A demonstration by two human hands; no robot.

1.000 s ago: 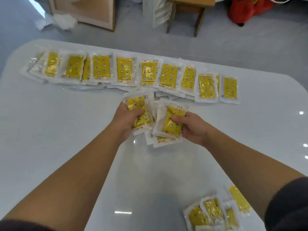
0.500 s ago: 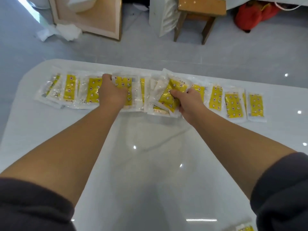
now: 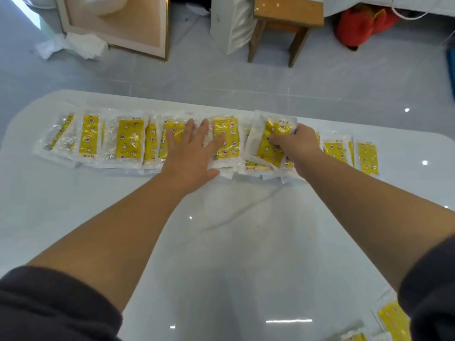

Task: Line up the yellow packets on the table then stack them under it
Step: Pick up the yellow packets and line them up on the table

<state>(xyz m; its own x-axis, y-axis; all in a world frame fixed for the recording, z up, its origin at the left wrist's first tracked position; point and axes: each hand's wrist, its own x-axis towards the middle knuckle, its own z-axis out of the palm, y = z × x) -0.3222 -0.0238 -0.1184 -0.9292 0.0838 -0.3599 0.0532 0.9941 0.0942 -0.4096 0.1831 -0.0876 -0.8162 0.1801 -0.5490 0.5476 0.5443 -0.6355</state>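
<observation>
A: How do the hands lie?
B: Both arms reach toward the table's [image 3: 234, 254] far edge. The left hand [image 3: 189, 153] is flat, fingers straight and spread, pressing on the row of yellow packets [image 3: 128, 140] near its middle. The right hand [image 3: 296, 143] curls its fingers round a small bundle [image 3: 272, 136] of packets, tilted on the row.
A: Any writing?
B: Small print at the packet ends, too blurred to read.
A: And the packets?
B: Clear-white wrappers with yellow panels dotted with stars, moons and flowers, overlapping along the table's far edge. A few loose packets [image 3: 394, 319] lie at the table's near right corner.
</observation>
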